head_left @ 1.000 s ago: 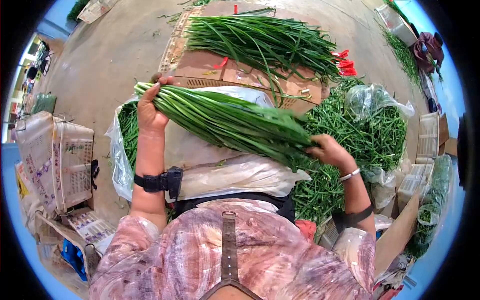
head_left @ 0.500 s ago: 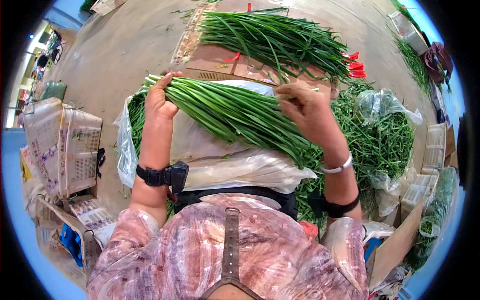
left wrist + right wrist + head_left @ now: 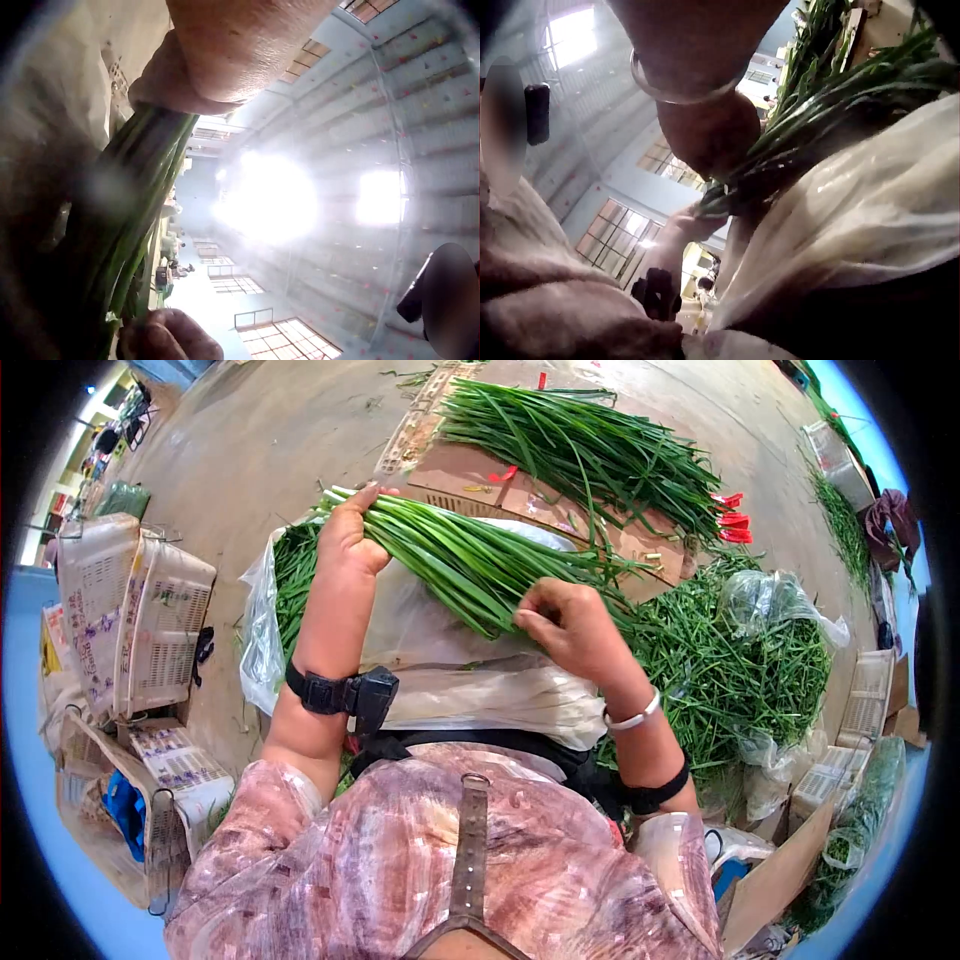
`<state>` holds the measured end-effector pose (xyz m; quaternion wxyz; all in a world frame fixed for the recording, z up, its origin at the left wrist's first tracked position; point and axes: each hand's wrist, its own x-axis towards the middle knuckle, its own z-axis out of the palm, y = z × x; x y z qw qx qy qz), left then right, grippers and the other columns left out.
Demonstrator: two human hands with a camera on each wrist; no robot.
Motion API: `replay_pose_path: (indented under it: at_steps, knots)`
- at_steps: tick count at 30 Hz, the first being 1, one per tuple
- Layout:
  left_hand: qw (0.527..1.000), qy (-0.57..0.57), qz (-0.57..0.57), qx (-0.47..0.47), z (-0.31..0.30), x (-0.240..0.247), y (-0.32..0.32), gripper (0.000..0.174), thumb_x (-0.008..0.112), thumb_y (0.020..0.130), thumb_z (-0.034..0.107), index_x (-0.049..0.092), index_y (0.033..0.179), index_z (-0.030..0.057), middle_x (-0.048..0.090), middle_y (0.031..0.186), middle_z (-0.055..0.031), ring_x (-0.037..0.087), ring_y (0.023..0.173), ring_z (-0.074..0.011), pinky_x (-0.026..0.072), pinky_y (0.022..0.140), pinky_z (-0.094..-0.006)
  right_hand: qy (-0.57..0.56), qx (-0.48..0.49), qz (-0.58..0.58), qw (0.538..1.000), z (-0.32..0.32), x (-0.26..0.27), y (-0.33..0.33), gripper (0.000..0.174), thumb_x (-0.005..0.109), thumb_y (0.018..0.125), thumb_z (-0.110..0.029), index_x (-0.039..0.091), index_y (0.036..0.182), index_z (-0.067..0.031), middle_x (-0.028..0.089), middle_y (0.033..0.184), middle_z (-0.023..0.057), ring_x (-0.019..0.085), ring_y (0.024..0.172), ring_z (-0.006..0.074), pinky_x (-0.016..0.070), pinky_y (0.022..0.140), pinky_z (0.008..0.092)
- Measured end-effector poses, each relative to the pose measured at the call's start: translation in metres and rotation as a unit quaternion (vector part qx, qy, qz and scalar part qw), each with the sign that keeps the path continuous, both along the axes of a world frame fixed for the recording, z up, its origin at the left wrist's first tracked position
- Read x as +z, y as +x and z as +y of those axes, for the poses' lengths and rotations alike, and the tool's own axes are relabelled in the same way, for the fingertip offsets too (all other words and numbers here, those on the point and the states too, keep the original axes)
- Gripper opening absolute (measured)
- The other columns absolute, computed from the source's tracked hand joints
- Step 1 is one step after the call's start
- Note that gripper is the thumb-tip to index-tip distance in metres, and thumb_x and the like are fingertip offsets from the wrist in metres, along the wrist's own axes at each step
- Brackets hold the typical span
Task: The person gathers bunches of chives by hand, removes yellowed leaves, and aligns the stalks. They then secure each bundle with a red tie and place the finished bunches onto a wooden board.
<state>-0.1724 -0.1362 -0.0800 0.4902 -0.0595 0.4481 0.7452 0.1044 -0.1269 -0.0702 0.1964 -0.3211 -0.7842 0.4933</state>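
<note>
In the head view my left hand grips the pale stem end of a bundle of long green stalks; the leaves fan out to the right. My right hand, fingers curled, is at the near edge of the leafy part. The left wrist view shows its fingertips pinching at a stalk beside the bundle. Seen from the right wrist, the right hand partly covers the stalks. Beneath the bundle lies a pale plastic sheet.
Tied green bundles with red bands lie on cardboard beyond my hands. To the right is a loose green heap with clear plastic. Crates stand at the left, and a bag of greens sits beside my left arm.
My right hand has come from the leaf ends, over the bundle, to its near side, closer to my body. My left hand has kept its grip on the stems; the view has shifted.
</note>
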Motion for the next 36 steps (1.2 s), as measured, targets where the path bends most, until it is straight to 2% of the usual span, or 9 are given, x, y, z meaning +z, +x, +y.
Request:
replay_pose_path:
  at_steps: [2,5,9,16,22,24,27,32,36]
  knots:
    - [1.000,0.002,-0.003,0.002,0.002,-0.004,-0.003,0.009,0.055,0.083,0.005,0.052,0.090,0.0001,0.061,0.081,-0.0160,0.059,0.072,-0.0283,0.0510,0.070,-0.0435,-0.087,0.018,-0.008,0.996,0.007,0.000,0.020,0.009,0.062,0.075,-0.009,0.059,0.073,-0.0009,0.059,0.064,0.0158,0.058,0.057,0.0291,0.0474,0.053,0.0352]
    - [1.000,-0.015,0.006,0.001,0.003,-0.001,-0.002,0.009,0.054,0.085,0.006,0.051,0.090,-0.0001,0.060,0.077,-0.0153,0.059,0.071,-0.0284,0.0510,0.069,-0.0443,0.276,-0.061,-0.264,0.922,0.008,-0.016,0.043,0.010,0.062,0.072,-0.008,0.061,0.083,-0.0076,0.060,0.068,0.0133,0.060,0.061,0.0295,0.0483,0.053,0.0372]
    - [0.999,-0.032,-0.013,0.023,0.012,0.001,-0.002,0.014,0.054,0.086,0.010,0.051,0.092,-0.0016,0.060,0.083,-0.0169,0.059,0.078,-0.0305,0.0500,0.075,-0.0477,0.244,-0.027,0.021,0.969,-0.021,0.016,0.019,0.021,0.068,0.069,-0.006,0.062,0.090,-0.0073,0.059,0.065,0.0098,0.058,0.055,0.0229,0.0455,0.050,0.0300]
    - [1.000,-0.004,-0.003,0.028,0.019,0.010,0.006,0.015,0.055,0.085,0.009,0.050,0.094,-0.0013,0.058,0.083,-0.0160,0.058,0.075,-0.0294,0.0503,0.073,-0.0477,0.286,0.000,-0.255,0.924,-0.042,-0.033,-0.037,0.027,0.062,0.076,-0.021,0.052,0.099,-0.0116,0.060,0.063,0.0130,0.060,0.058,0.0320,0.0472,0.050,0.0416]
    - [0.998,-0.014,-0.011,0.058,0.013,0.014,0.016,0.014,0.057,0.083,0.007,0.051,0.092,-0.0018,0.058,0.081,-0.0152,0.058,0.073,-0.0285,0.0511,0.072,-0.0445,0.151,0.029,-0.153,0.976,-0.047,-0.012,0.003,0.012,0.062,0.076,-0.017,0.058,0.080,-0.0063,0.059,0.062,0.0175,0.058,0.057,0.0350,0.0469,0.052,0.0422]
    - [0.999,0.012,0.012,0.044,0.011,0.012,0.016,0.012,0.056,0.082,0.006,0.052,0.091,-0.0014,0.059,0.081,-0.0151,0.059,0.073,-0.0288,0.0515,0.071,-0.0447,0.089,0.067,-0.080,0.991,-0.052,0.015,0.017,0.015,0.058,0.079,-0.016,0.059,0.076,-0.0009,0.062,0.064,0.0158,0.061,0.053,0.0272,0.0473,0.051,0.0398]
    - [0.999,0.018,0.029,0.035,0.007,0.020,0.025,0.011,0.057,0.081,0.004,0.052,0.089,-0.0011,0.059,0.081,-0.0153,0.059,0.073,-0.0290,0.0522,0.070,-0.0439,-0.251,0.095,0.006,0.963,-0.056,0.044,0.034,0.014,0.058,0.084,-0.011,0.059,0.078,0.0015,0.057,0.058,0.0038,0.050,0.048,0.0065,0.0400,0.043,0.0221]
    - [0.998,0.049,0.020,0.015,0.006,0.000,0.008,0.010,0.056,0.081,0.004,0.052,0.088,-0.0015,0.059,0.082,-0.0155,0.059,0.074,-0.0291,0.0525,0.070,-0.0435,-0.227,0.068,0.029,0.971,-0.052,0.035,0.044,0.013,0.057,0.085,-0.007,0.059,0.077,0.0030,0.054,0.056,0.0020,0.046,0.045,0.0043,0.0356,0.040,0.0194]
    - [0.999,0.028,-0.010,0.025,0.006,-0.010,-0.002,0.008,0.054,0.083,0.004,0.052,0.088,-0.0022,0.059,0.080,-0.0154,0.059,0.074,-0.0292,0.0520,0.071,-0.0443,-0.164,0.092,-0.100,0.977,-0.036,0.015,0.093,0.013,0.057,0.085,-0.007,0.061,0.077,0.0031,0.056,0.058,0.0019,0.050,0.048,0.0055,0.0398,0.042,0.0204]
